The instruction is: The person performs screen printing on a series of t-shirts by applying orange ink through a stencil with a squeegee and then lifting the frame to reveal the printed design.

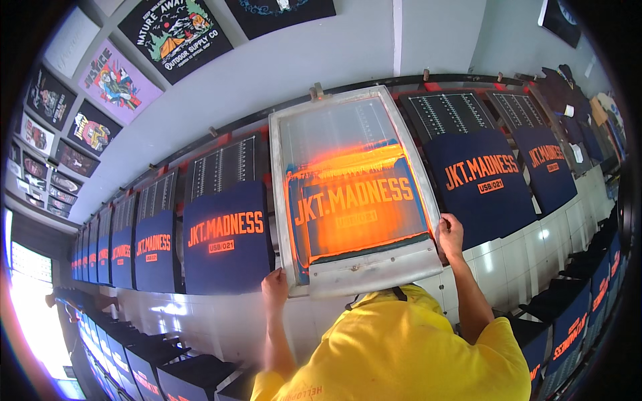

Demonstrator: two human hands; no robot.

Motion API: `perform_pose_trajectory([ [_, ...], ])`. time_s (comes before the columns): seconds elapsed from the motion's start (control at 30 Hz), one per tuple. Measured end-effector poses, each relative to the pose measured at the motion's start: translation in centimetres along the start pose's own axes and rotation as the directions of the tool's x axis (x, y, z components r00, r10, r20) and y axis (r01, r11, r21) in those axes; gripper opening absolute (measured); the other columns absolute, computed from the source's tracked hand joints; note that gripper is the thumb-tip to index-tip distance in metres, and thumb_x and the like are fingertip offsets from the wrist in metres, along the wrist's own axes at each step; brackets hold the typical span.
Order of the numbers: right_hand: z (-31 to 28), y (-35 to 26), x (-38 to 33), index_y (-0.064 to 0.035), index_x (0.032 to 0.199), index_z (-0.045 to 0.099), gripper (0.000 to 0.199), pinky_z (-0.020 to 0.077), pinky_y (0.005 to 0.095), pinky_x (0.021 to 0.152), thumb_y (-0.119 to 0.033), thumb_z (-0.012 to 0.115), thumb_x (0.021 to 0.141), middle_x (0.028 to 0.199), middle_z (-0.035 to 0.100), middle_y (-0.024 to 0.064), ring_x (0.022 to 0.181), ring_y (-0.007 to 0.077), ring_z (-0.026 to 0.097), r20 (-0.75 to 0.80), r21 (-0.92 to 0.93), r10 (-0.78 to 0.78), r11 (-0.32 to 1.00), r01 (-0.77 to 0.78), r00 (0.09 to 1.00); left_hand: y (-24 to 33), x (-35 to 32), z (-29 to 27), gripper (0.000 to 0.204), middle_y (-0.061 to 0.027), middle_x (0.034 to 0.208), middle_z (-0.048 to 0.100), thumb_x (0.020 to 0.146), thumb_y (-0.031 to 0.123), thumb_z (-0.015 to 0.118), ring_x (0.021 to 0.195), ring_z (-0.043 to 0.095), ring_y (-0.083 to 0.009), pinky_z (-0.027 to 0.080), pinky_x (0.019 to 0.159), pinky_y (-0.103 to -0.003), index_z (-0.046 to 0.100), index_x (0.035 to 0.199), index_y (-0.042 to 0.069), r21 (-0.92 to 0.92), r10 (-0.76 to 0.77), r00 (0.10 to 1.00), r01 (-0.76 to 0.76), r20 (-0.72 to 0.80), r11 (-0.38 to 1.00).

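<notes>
A silkscreen frame (275, 167) with a silver metal rim lies over one printing board in the middle. Its mesh is coated in wet orange ink (348, 230), with orange lettering showing through. Across its near end rests a wide metal squeegee (374, 267) with a dark blade, touched by neither hand. My left hand (274, 287) is closed on the near left corner of the frame. On the right, my right hand (449, 235) pinches the frame's side near its near right corner. Most of the shirt below the screen is hidden.
Navy shirts with orange print lie on boards at both sides, such as the left shirt (224, 244) and right shirt (478, 180). A dark rail (234, 122) runs behind. Another row of shirts (572, 341) stands behind me, past the tiled floor (498, 271).
</notes>
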State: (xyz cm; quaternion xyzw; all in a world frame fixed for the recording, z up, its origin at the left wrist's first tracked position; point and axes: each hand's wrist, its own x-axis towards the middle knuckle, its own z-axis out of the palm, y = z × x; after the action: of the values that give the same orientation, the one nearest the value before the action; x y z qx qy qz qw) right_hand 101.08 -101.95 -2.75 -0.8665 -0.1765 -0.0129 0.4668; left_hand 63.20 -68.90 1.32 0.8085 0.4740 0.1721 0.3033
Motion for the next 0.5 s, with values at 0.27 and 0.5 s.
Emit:
perform_pose_trajectory([
  [0.27, 0.2, -0.2, 0.5, 0.0036, 0.093, 0.066, 0.014, 0.0477, 0.0303, 0.066, -0.006, 0.060, 0.085, 0.074, 0.065, 0.0108, 0.067, 0.0182, 0.060, -0.008, 0.096, 0.081, 0.992, -0.079, 0.997, -2.0, 1.1, 0.2, 0.021, -0.0172, 0.063, 0.060, 0.086, 0.020, 0.065, 0.055, 0.059, -0.0220, 0.046, 0.056, -0.033, 0.071, 0.093, 0.002, -0.074, -0.139, 0.989, 0.143, 0.052, 0.987],
  [0.5, 0.7, -0.2, 0.1, 0.0038, 0.092, 0.066, 0.015, 0.0489, 0.0316, 0.068, -0.008, 0.061, 0.084, 0.079, 0.066, 0.0138, 0.070, 0.0218, 0.063, -0.036, 0.054, 0.040, 0.998, -0.038, 0.999, -3.5, 1.7, 0.8, 0.025, -0.0033, 0.055, 0.059, 0.089, 0.022, 0.063, 0.052, 0.056, -0.0090, 0.044, 0.050, -0.029, 0.072, 0.090, -0.001, -0.038, -0.090, 0.993, 0.093, 0.081, 0.995],
])
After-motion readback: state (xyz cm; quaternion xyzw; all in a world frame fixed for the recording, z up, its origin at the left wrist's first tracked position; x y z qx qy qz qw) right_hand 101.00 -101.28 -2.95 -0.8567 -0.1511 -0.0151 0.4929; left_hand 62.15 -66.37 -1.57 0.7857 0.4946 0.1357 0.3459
